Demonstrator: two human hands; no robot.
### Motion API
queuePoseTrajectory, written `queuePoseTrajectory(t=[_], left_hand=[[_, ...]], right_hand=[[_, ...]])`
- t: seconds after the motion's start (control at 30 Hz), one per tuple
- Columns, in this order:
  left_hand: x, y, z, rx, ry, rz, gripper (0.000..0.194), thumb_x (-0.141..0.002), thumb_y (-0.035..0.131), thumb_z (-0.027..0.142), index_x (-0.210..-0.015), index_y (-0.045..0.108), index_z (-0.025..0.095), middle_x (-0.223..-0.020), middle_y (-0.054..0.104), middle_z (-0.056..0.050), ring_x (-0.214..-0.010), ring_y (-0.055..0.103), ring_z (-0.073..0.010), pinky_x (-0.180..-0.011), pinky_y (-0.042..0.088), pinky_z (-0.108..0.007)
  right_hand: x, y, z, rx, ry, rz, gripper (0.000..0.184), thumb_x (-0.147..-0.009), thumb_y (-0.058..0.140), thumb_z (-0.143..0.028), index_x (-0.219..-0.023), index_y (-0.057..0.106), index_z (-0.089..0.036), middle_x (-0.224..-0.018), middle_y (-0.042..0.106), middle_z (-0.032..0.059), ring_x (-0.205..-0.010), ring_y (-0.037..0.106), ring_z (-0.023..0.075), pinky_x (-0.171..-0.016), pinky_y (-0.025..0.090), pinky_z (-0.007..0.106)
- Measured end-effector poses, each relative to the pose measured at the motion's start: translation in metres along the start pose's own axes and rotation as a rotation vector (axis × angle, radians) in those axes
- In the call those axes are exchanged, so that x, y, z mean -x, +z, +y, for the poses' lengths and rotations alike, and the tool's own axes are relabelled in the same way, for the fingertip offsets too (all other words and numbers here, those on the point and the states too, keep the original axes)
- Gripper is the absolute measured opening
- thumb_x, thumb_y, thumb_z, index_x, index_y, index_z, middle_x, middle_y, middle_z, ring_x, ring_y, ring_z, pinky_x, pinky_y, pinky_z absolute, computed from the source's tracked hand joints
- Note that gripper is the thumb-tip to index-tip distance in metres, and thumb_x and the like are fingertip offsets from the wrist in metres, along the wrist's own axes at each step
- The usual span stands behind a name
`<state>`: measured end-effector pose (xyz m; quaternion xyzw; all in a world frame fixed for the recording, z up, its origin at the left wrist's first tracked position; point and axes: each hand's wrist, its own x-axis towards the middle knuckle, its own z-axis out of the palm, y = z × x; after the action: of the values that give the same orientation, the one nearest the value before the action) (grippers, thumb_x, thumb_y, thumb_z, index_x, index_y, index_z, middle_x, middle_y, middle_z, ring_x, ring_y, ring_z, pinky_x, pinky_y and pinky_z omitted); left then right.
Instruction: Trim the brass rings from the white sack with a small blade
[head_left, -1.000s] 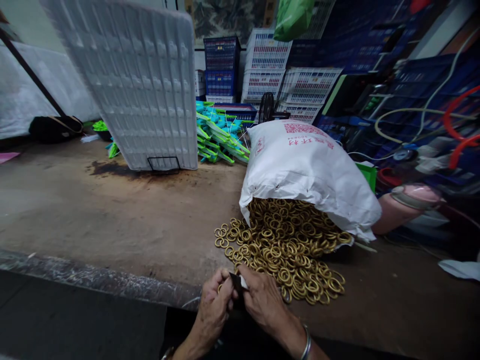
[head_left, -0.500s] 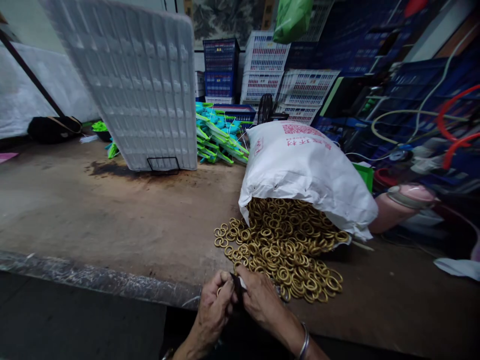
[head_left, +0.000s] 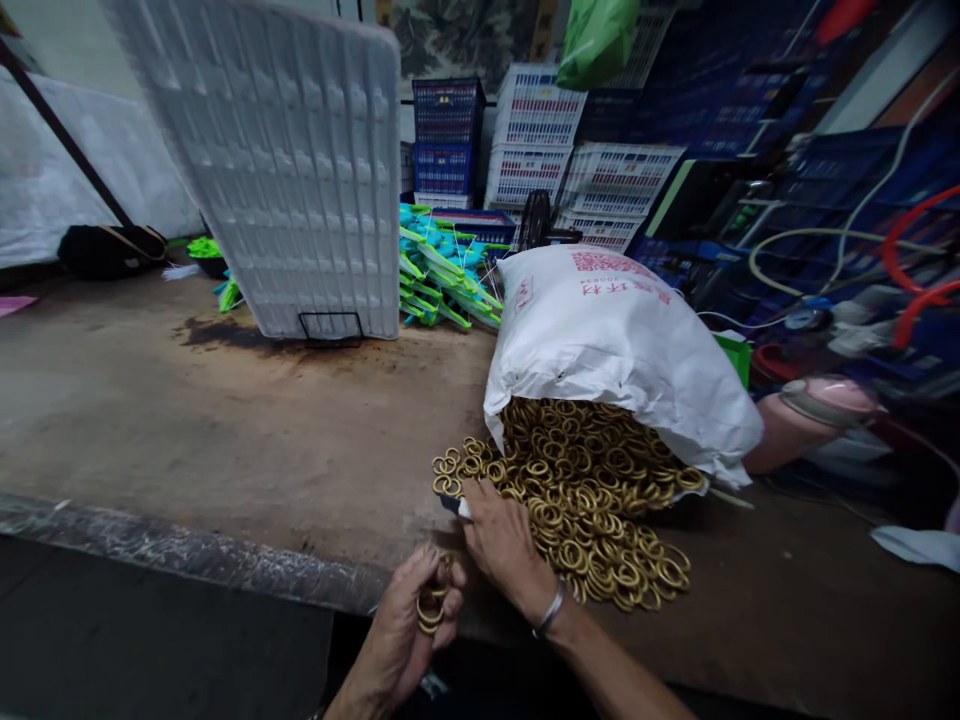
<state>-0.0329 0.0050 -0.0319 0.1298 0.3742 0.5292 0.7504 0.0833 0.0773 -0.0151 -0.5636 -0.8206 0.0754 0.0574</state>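
My left hand [head_left: 409, 625], near the table's front edge, is closed around a few brass-coloured rings [head_left: 430, 612] that show between its fingers and thumb. My right hand [head_left: 501, 540] reaches over the left edge of a heap of the same rings [head_left: 592, 540], fingers bent down. A small dark flat piece with a white part [head_left: 454, 506] sticks out on the left of its fingers; I cannot make out what it is. The heap spills from the mouth of a white woven sack [head_left: 622, 335] with red print, lying on its side.
A tall translucent ribbed panel [head_left: 300, 180] stands in a black wire holder [head_left: 330, 328] on the wooden table [head_left: 225, 430]. Behind it lie green and blue plastic pieces [head_left: 442, 270]. A pink bottle [head_left: 814, 420] is right of the sack. Stacked crates [head_left: 532, 120] are at the back.
My hands were together around the dark piece; now they are apart. The right hand has moved up to the heap with that piece, and the left hand has turned so its rings show.
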Motion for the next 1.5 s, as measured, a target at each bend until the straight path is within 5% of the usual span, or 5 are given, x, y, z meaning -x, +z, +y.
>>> queuePoseTrajectory(t=[0.5,0.83,0.97,1.17,1.5], left_hand=[[-0.008,-0.008,0.007,0.127,-0.007,0.039,0.021,-0.069,0.065,0.031,-0.071,0.052,0.015,-0.071,0.056,-0.001,-0.057,0.051,-0.0085,-0.039,0.031,-0.015],[-0.019,0.009,-0.006,-0.274,0.099,0.128,0.035,-0.072,0.061,0.044,-0.094,0.049,0.019,-0.059,0.049,0.006,-0.043,0.041,-0.0054,-0.034,0.028,-0.013],[-0.021,0.013,-0.01,-0.479,0.096,0.152,0.031,-0.072,0.058,0.048,-0.078,0.052,0.017,-0.046,0.039,0.009,-0.036,0.031,-0.0043,-0.034,0.024,-0.014],[-0.019,0.015,-0.011,-0.724,0.436,0.126,0.021,-0.072,0.061,0.037,-0.071,0.062,0.016,-0.066,0.057,0.0,-0.064,0.051,-0.0112,-0.061,0.04,-0.019],[-0.02,0.008,-0.019,-0.483,0.012,0.023,0.032,-0.077,0.051,0.048,-0.069,0.044,0.018,-0.05,0.04,0.008,-0.036,0.028,-0.0031,-0.034,0.018,-0.014]], right_hand=[[-0.016,0.008,0.008,-0.122,0.023,0.007,0.017,-0.078,0.042,-0.012,-0.092,0.049,-0.02,-0.081,0.061,0.0028,-0.072,0.057,0.0166,-0.059,0.028,0.025],[0.017,0.005,0.021,-0.832,-0.001,0.06,0.014,-0.085,0.037,-0.029,-0.077,0.045,-0.021,-0.07,0.051,-0.0017,-0.062,0.046,0.0125,-0.058,0.035,0.022],[0.025,0.0,0.021,-0.953,0.041,0.023,0.015,-0.083,0.04,-0.032,-0.074,0.045,-0.021,-0.066,0.046,-0.0041,-0.062,0.042,0.0117,-0.058,0.034,0.021],[0.025,0.009,0.025,-1.004,0.143,-0.048,0.022,-0.081,0.04,-0.038,-0.068,0.042,-0.02,-0.061,0.039,-0.0055,-0.058,0.038,0.0107,-0.056,0.032,0.022],[0.032,0.0,0.022,-0.89,0.174,-0.078,0.016,-0.077,0.043,-0.031,-0.065,0.045,-0.019,-0.06,0.044,-0.0052,-0.06,0.042,0.0114,-0.057,0.031,0.022]])
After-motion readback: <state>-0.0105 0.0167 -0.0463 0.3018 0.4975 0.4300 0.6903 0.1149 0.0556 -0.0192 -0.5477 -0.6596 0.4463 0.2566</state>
